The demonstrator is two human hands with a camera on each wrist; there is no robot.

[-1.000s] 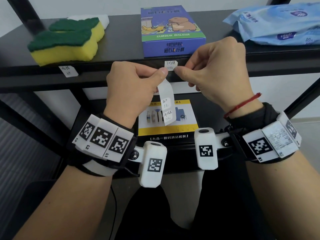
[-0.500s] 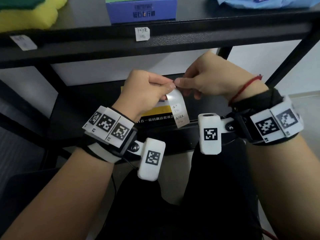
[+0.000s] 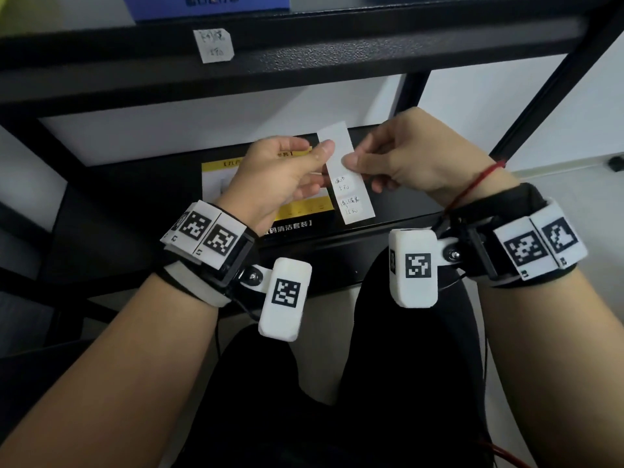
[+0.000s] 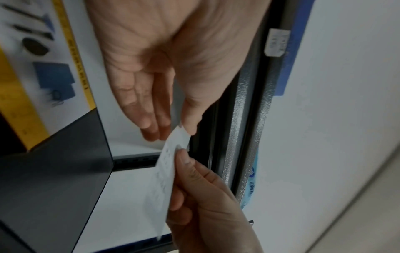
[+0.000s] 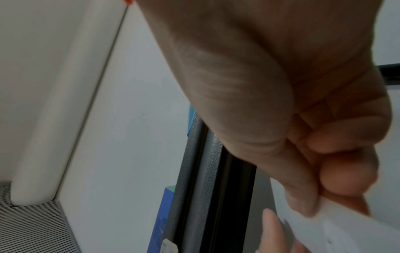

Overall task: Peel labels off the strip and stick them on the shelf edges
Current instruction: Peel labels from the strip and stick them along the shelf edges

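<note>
A white label strip (image 3: 345,173) with two handwritten labels on its lower half stands upright between my hands, in front of the lower shelf. My left hand (image 3: 320,160) pinches its upper left edge between thumb and fingers. My right hand (image 3: 354,163) pinches the right edge a little lower, thumb on the front. In the left wrist view the strip (image 4: 164,179) runs from my left thumb tip down into the right hand (image 4: 205,196). One handwritten label (image 3: 213,45) is stuck on the black upper shelf edge (image 3: 371,59).
A blue box (image 3: 206,5) stands on the upper shelf above the stuck label. A black and yellow box (image 3: 293,211) lies on the lower shelf behind my hands. Black shelf posts (image 3: 540,106) slant at the right. My dark-clothed knees are below.
Both hands have come down from the upper shelf edge to the lower shelf level with the strip. The strip hung down from the fingertips before; it now stands upright between them.
</note>
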